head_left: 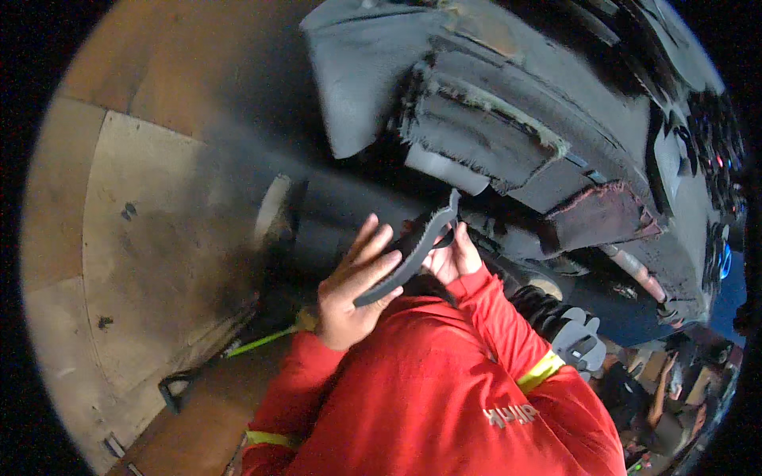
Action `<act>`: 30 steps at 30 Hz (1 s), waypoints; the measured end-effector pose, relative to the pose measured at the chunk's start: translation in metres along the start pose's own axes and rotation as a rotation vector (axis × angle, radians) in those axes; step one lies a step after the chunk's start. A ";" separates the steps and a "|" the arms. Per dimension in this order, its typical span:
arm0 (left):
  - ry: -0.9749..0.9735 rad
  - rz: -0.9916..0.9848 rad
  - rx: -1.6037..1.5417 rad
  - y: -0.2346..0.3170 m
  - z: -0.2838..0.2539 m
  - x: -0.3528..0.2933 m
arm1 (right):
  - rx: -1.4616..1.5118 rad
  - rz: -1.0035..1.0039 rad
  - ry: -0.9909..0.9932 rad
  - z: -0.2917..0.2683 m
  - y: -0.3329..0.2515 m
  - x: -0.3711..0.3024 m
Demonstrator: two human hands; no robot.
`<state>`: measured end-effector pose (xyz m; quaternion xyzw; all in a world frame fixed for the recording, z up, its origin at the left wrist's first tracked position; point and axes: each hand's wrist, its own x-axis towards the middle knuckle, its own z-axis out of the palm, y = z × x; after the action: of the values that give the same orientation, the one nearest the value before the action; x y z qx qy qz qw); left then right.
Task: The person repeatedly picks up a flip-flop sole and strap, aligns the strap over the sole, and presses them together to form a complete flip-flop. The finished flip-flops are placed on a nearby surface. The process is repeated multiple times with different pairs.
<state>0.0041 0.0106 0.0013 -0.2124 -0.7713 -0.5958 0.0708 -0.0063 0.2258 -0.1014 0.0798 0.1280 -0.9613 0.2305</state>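
Note:
A thin, curved dark grey footwear sole [413, 258], seen almost edge-on, is held up in front of my red-sleeved chest. My left hand [349, 289] grips its lower end, with fingers on the outer side and the thumb beneath. Near the upper end, my right hand [456, 258] is closed in a pinch at the sole's inner side. A dark loop, possibly a strap, shows by the right fingertips. The sole's face toward my body is hidden, and part of the right hand lies behind it.
Beyond my hands is a bench draped in grey cloth [492, 131] with frayed edges. A pale roll [447, 168] and a maroon cloth [603, 218] lie along it. Grey slipper-like soles [579, 337] are bunched at right. Another person [659, 404] sits farther right. Worn floor boards [159, 262] spread left.

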 end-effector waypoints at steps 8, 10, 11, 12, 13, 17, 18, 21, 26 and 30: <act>-0.121 -0.043 0.444 0.041 0.003 0.036 | -0.144 0.121 -0.099 -0.033 -0.019 0.063; -0.162 -0.101 0.485 0.041 0.011 0.047 | -0.132 0.147 -0.056 -0.043 -0.017 0.062; -0.167 -0.093 0.428 0.037 0.018 0.054 | -0.130 0.159 -0.030 -0.047 -0.016 0.059; -0.169 -0.101 0.370 0.032 0.027 0.062 | -0.090 0.186 0.020 -0.050 -0.014 0.054; -0.173 -0.109 0.312 0.028 0.035 0.070 | -0.054 0.236 0.145 -0.051 -0.012 0.050; -0.284 -0.492 0.197 0.029 0.049 0.083 | 0.012 0.262 0.267 -0.041 -0.015 0.029; -0.254 -0.408 0.214 0.033 0.047 0.082 | -0.029 0.262 0.263 -0.036 -0.017 0.028; -0.222 -0.311 0.276 0.056 0.030 0.071 | -0.097 0.216 0.161 -0.023 -0.019 0.033; -0.272 -0.344 0.278 0.053 0.032 0.080 | -0.058 0.283 0.241 -0.021 -0.015 0.030; -0.367 -0.558 0.174 0.041 0.054 0.095 | 0.020 0.337 0.411 -0.026 -0.024 0.003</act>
<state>-0.0562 0.0929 0.0572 -0.0901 -0.8475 -0.4760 -0.2168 -0.0174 0.2524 -0.1213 0.2960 0.1474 -0.8741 0.3559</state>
